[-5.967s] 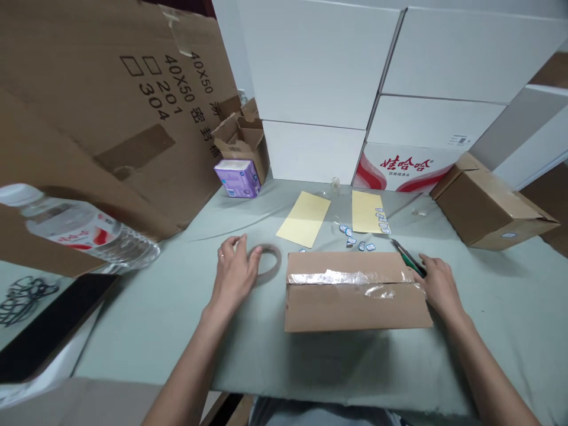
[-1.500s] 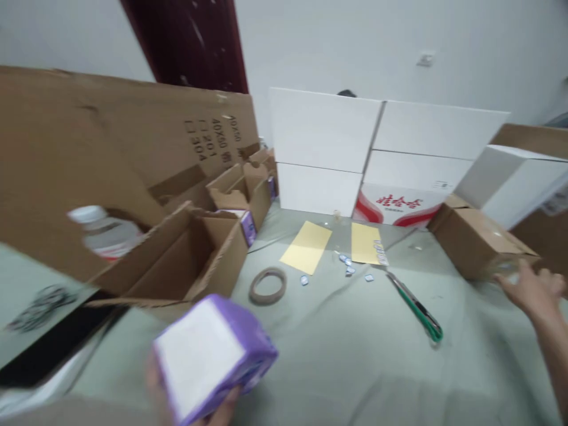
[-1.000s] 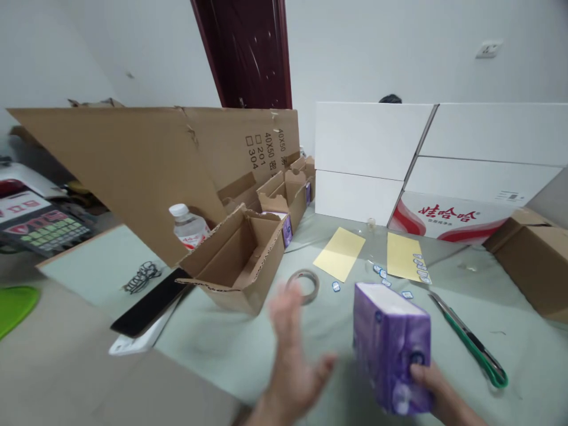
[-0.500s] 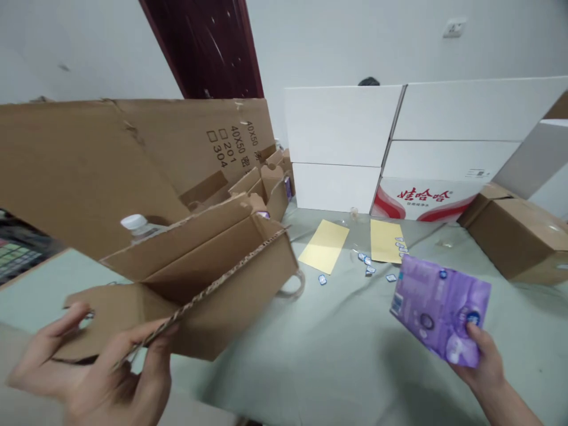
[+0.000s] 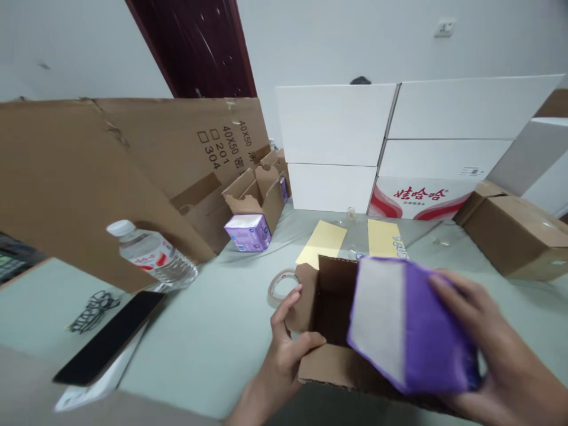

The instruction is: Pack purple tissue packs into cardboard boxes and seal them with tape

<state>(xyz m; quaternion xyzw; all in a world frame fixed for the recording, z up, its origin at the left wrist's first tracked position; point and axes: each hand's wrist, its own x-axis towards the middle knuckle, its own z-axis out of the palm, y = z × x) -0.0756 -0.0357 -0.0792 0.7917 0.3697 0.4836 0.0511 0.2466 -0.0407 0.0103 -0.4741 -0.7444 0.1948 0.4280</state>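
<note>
My right hand holds a purple-wrapped tissue pack with a white end, right over the opening of a small open cardboard box. My left hand grips the box's near left wall, with its fingers around the cardboard. The box's flaps stand up, and its dark inside shows between the left hand and the pack. Behind the box lies a ring of brown packing tape, partly hidden. A second purple tissue pack sits on the green cloth-covered table, against an opened carton.
Two yellow paper sheets lie at the back with small blue-edged labels. A water bottle, a black phone, a closed carton, stacked white boxes and a large cardboard sheet surround the table.
The small box has come down from my left hand's raised hold to the table in front of me. My right hand has carried the tissue pack over its opening. A second pack now shows at the back.
</note>
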